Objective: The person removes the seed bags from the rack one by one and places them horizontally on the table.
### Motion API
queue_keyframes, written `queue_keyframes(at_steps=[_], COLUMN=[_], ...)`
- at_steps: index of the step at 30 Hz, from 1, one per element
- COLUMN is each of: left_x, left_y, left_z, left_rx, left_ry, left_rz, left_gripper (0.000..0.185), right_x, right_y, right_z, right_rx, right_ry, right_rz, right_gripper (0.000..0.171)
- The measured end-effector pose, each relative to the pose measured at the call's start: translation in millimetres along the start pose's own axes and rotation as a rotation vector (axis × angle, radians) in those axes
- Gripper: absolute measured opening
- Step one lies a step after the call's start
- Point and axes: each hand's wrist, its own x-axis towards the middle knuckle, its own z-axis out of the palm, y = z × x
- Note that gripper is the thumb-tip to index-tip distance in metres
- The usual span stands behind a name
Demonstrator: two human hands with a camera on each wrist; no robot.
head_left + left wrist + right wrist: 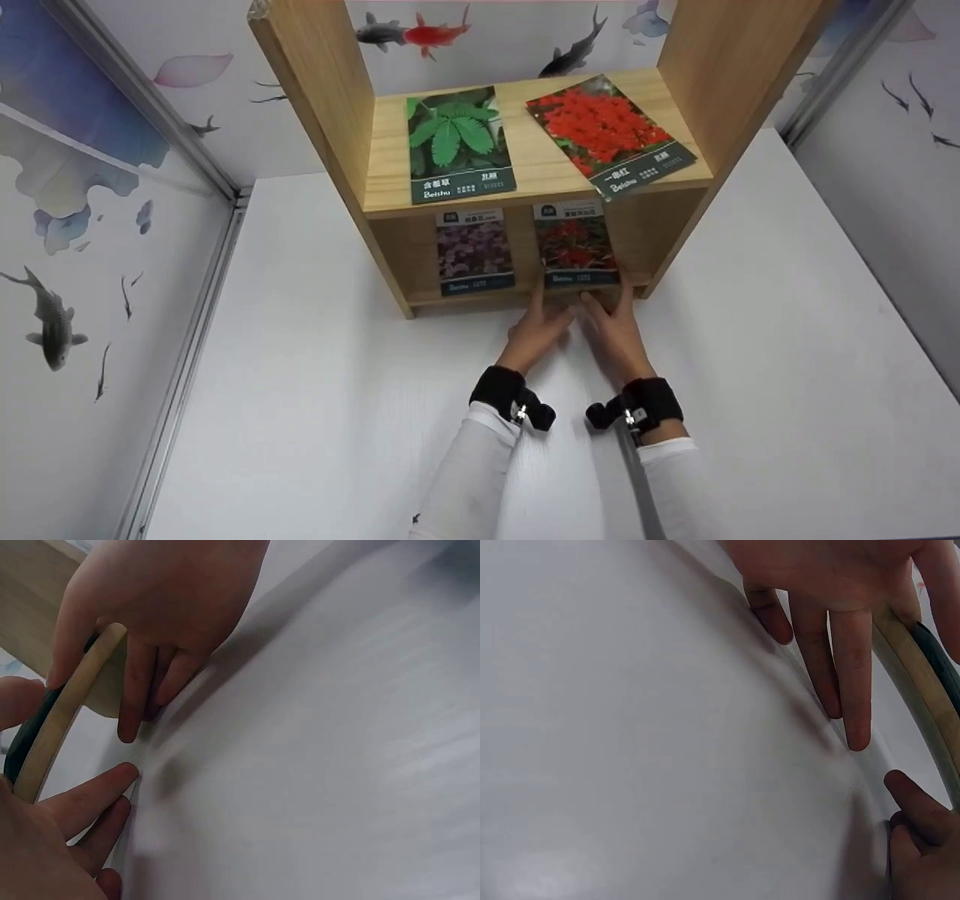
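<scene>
A seed packet with red flowers leans in the right part of the lower shelf. My left hand has a finger at its lower left corner, and my right hand has one at its lower right corner. In the left wrist view, the shelf's wooden front edge runs between the hands, with the packet's dark edge along it. Other fingers of the right hand extend straight below that edge, close over the white table. The left hand's fingers reach toward them, also nearly straight.
Left of it on the lower shelf stands a purple-flower packet. A green-leaf packet and a tilted red-flower packet lie on the upper shelf. Tall wooden side panels flank both shelves on the white table.
</scene>
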Motion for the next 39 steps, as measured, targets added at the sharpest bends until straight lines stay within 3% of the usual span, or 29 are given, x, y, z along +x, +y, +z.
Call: queue_keyframes(at_steps=[8, 13, 18, 22, 25, 32, 39], left_x=[-11.9, -18.5, -23.1, -29.0, -32.2, -35.8, -44.2], left_y=[-4.3, -8.6, -12.0, -9.3, -9.9, -18.2, -18.8], left_z=[1.2, 3.6, 3.9, 3.2, 4.8, 6.6, 6.5], left_rx=[-0.046, -0.08, -0.076, -0.15, -0.182, -0.128, -0.262], left_ry=[-0.015, -0.045, -0.035, -0.043, -0.061, -0.119, -0.158], left_rz=[0.022, 0.081, 0.131, 0.162, 0.154, 0.166, 0.133], left_gripper=[0.083, 0.083, 0.086, 0.087, 0.087, 0.088, 0.087], right_x=[-9, -16, -21, -25, -29, -33, -34], right_y=[3, 4, 6, 7, 7, 13, 32], right_z=[2, 1, 5, 5, 4, 2, 1], right_rx=[0.006, 0.008, 0.012, 0.024, 0.021, 0.059, 0.016], right_ry=[-0.004, -0.018, -0.037, -0.049, -0.052, -0.053, -0.066], right_rz=[-0.011, 0.005, -0.045, -0.095, -0.091, -0.065, -0.107], right_gripper=[0.079, 0.079, 0.079, 0.079, 0.078, 0.078, 0.077])
